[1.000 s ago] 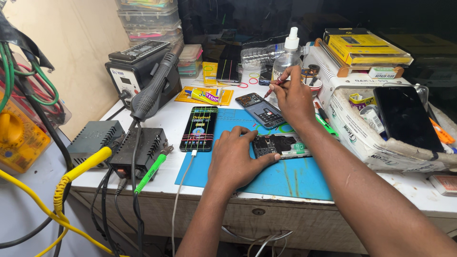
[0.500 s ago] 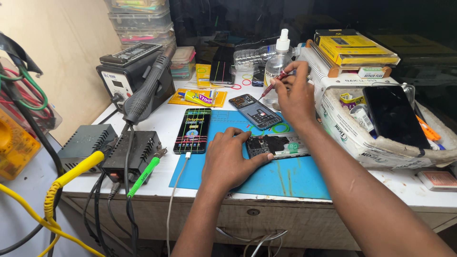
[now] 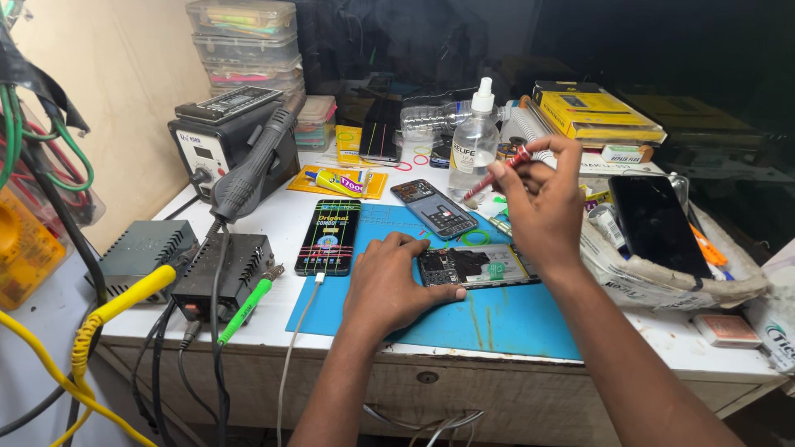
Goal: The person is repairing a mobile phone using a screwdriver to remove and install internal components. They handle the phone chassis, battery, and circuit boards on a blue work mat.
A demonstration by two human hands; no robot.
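The left hand (image 3: 396, 285) lies flat, fingers spread, on the blue mat (image 3: 513, 319), its fingertips pressing the left end of an opened phone (image 3: 476, 266) whose circuit board is showing. This phone lies on the mat near the middle of the tabletop (image 3: 273, 228); the left grip is open, holding the phone down rather than closed around it.

The right hand (image 3: 542, 207) is raised above the right end of the opened phone, with its grip closed on a thin red tool (image 3: 495, 175), pinched between thumb and fingers. The tool slants down to the left, and its tip hangs near a second phone (image 3: 433, 208) that lies tilted on the far part of the mat.

Just behind the tool stands a clear spray bottle (image 3: 474, 142). To the left of the mat's centre a third phone (image 3: 330, 236) lies with its screen lit, a white cable (image 3: 291, 356) running from its near end. At the far left stands a soldering station (image 3: 219, 136).
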